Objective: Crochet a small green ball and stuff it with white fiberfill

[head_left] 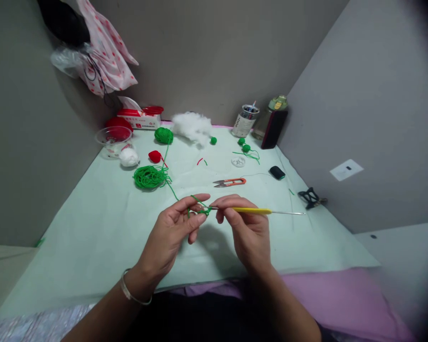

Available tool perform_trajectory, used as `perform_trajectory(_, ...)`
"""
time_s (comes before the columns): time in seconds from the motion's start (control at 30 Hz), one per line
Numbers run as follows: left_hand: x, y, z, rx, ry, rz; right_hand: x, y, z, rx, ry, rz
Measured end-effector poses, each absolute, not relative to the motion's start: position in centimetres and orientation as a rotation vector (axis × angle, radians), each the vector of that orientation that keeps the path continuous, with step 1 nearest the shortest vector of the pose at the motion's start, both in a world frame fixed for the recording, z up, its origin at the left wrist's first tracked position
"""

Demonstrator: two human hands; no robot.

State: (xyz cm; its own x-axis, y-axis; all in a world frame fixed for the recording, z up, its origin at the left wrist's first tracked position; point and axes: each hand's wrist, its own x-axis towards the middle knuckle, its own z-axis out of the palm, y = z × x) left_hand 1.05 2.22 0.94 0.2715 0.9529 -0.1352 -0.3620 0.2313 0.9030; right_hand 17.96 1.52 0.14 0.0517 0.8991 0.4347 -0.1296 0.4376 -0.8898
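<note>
My left hand [178, 223] pinches a small piece of green crochet [206, 212] between thumb and fingers. Green yarn runs over its raised index finger and back to a loose green yarn bundle [150, 177] on the table. In my right hand [248, 228] is a crochet hook [251, 210] with a yellow handle, held like a pen. One metal end meets the green stitches at my left fingertips; the other end points right. Exactly how the yarn sits on the hook is too small to tell. Just beyond my hands lie orange-handled thread snips [231, 182].
Behind are a green yarn ball [163, 136], red yarn ball [154, 156], white yarn ball [129, 157], plastic tub [103, 142] and white stuffing [192, 127]. Toward the right stand a pen can [245, 122], bottle [264, 122] and phone [274, 129]. A black claw clip [311, 198] lies near the right wall.
</note>
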Motion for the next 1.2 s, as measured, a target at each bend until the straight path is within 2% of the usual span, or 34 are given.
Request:
perform_trajectory(0.43, 1.0, 2.3, 1.5, 0.916, 0.810, 1.058, 17.8, 1.3, 0.4, -0.745, -1.326, 0.872)
perform_trajectory(0.9, 0.8, 2.0, 1.4, 0.918, 0.822, 1.045, 18.5, 1.5, 0.2, -0.684, -1.164, 1.185)
perform_trajectory(1.03, 0.8, 2.0, 1.3, 0.912, 0.830, 1.085, 18.7, 0.9, 0.5, -0.791, -1.356, 0.954)
perform_trajectory(1.2, 1.5, 1.7, 1.0, 0.825, 0.795, 1.111, 18.2, 0.0, -0.3, -0.877, -1.774, 0.305)
